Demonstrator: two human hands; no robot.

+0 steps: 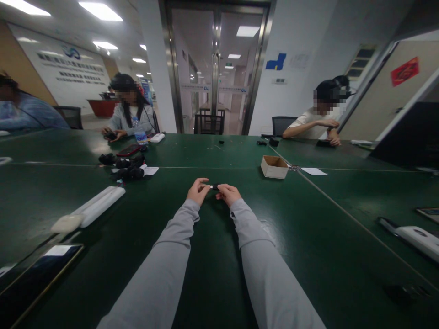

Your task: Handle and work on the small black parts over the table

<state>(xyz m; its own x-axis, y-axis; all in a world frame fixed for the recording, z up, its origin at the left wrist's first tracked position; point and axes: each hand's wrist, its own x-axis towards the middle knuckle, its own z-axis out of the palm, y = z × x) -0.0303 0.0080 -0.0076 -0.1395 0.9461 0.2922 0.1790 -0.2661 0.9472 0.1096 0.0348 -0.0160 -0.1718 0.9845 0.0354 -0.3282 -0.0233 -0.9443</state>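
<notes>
Both my arms reach forward over the green table [219, 256], grey sleeves down to the wrists. A small dark object [215, 187] with a pale tip on its left side sits between my hands, just above the tabletop. My right hand [229, 193] grips its dark body between thumb and fingers. At the pale tip, my left hand [198, 191] pinches with thumb and index finger, the other fingers curled loosely. The object is too small to name its kind, and my fingers cover part of it.
An open cardboard box [274, 168] stands ahead on the right, near a white paper [313, 171]. Black devices [128, 168] lie left. Nearer left are a white power strip [103, 205] and a tablet-like device [37, 278]. Several people sit across the table.
</notes>
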